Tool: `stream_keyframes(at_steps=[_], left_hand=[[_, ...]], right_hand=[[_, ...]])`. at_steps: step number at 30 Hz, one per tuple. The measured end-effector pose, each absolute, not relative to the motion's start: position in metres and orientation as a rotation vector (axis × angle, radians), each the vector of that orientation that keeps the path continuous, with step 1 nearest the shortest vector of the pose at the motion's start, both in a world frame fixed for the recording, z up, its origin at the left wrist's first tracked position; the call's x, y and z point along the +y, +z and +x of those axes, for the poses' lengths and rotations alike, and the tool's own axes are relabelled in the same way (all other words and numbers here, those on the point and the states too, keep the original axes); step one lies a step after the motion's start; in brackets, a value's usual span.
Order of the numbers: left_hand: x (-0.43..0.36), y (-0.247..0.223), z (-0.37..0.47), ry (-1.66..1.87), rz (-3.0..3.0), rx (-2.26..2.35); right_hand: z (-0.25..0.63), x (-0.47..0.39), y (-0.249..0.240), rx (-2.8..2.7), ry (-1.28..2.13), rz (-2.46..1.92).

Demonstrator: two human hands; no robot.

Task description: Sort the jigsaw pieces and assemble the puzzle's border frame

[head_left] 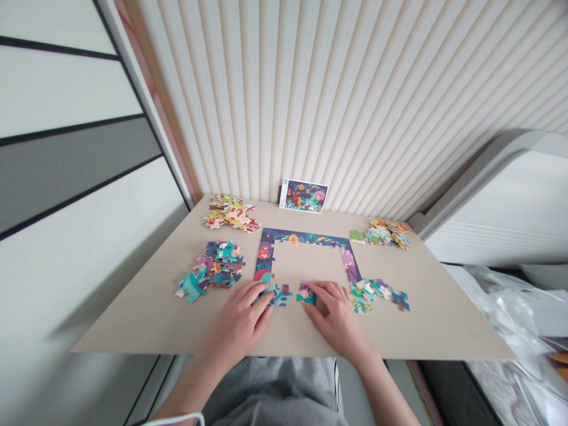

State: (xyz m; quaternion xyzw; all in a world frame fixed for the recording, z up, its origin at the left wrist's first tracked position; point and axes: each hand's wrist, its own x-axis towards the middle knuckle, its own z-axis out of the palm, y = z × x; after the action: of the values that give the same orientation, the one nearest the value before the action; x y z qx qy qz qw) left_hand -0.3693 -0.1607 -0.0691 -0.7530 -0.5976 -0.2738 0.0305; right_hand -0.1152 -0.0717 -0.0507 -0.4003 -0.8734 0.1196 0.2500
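Note:
A partly joined puzzle frame (310, 238) lies on the table, with bare tabletop inside it. My left hand (242, 316) rests with fingers spread on the frame's lower left corner, beside the teal bottom-edge pieces (281, 294). Over the bottom right part, my right hand (335, 313) lies with its fingers apart, touching a purple and teal piece (305, 293). A gap separates that piece from the left bottom-edge pieces. Whatever lies under my right palm is partly hidden.
Loose puzzle pieces lie in piles at the back left (231, 214), left (213, 269), back right (384, 232) and right (377, 293). A picture card (304, 196) leans against the pleated wall behind the table (155, 319).

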Motion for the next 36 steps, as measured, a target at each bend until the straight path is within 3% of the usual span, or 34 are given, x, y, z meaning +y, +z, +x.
stream_keyframes(at_steps=[7, 14, 24, 36], left_hand=[[-0.161, -0.069, -0.370, -0.844, -2.319, -1.853], [-0.161, -0.071, -0.370, -0.843, -2.328, -1.856], [-0.161, -0.069, -0.370, -0.891, -2.312, -1.826], [-0.160, -0.075, -0.372, -0.850, -2.327, -1.807]], right_hand=[[-0.115, -0.072, -0.049, -2.315, 0.284, -1.169], [-0.112, -0.072, -0.042, -2.477, 0.320, -0.915], [-0.114, -0.073, -0.051, -2.367, 0.285, -1.165], [-0.111, -0.103, -0.051, -2.347, 0.099, -1.114]])
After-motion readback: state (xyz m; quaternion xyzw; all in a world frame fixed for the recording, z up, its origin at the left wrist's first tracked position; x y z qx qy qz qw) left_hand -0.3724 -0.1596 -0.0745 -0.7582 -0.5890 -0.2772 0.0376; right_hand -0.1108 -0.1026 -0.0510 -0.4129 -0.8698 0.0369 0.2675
